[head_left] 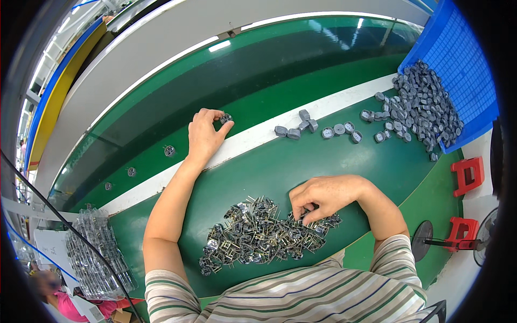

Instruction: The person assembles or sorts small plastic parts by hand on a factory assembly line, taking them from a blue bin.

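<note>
Over the green conveyor belt (258, 102), my left hand (204, 133) is closed, pinching a small round dark component (226, 118) between thumb and fingertips. My right hand (328, 195) reaches into the right end of a pile of small black components with metal pins (258, 231) on the green table (226, 183). Its fingers are curled and pressed together among the parts. Whatever they grip is hidden. To the left of my left hand, round components (169, 151) lie spaced out along the belt.
Grey plastic caps (339, 130) lie scattered near the white strip (247, 137) beside the belt. Many more spill from a tilted blue crate (458, 64) at the right. Clear plastic trays (97, 253) are stacked at the left. Red stools (467, 176) stand at the right.
</note>
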{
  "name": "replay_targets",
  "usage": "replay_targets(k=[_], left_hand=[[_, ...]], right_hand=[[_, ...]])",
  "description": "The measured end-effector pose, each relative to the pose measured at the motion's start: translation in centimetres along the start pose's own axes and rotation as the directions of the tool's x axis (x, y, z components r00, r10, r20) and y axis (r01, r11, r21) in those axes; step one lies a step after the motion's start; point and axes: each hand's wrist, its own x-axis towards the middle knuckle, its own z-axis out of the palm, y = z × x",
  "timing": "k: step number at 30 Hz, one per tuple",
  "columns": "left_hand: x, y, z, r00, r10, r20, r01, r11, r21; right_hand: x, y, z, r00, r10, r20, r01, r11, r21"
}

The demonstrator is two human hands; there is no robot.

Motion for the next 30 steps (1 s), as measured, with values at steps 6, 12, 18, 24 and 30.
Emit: replay_targets(k=[6, 12, 18, 24, 30], left_hand=[[-2.1, 5.3, 0.3, 0.795, 0.602, 0.075, -0.607, 0.789, 0.097], [-3.3, 6.8, 1.6, 0.739, 0.638, 0.218, -0.626, 0.769, -0.128], [-3.4, 6.1, 1.7, 0.826, 0.557, 0.093, -0.524, 0.818, -0.238], [-4.1, 6.3, 1.2, 0.837, 0.544, 0.056, -0.513, 0.817, -0.264], [-4.2, 6.5, 0.5, 0.557, 0.826, 0.089, -0.808, 0.563, -0.171]], right_hand=[[0.5, 0.2, -0.3, 0.986, 0.115, -0.120, -0.090, 0.976, 0.199], [1.5, 1.8, 0.0, 0.719, 0.236, -0.653, -0.091, 0.964, 0.249], [1.7, 1.7, -0.4, 0.692, 0.260, -0.674, -0.221, 0.964, 0.146], [1.2, 3.2, -0.4, 0.614, 0.256, -0.747, -0.189, 0.966, 0.176], [0.3, 3.9, -1.7, 0.566, 0.310, -0.764, -0.231, 0.949, 0.214]])
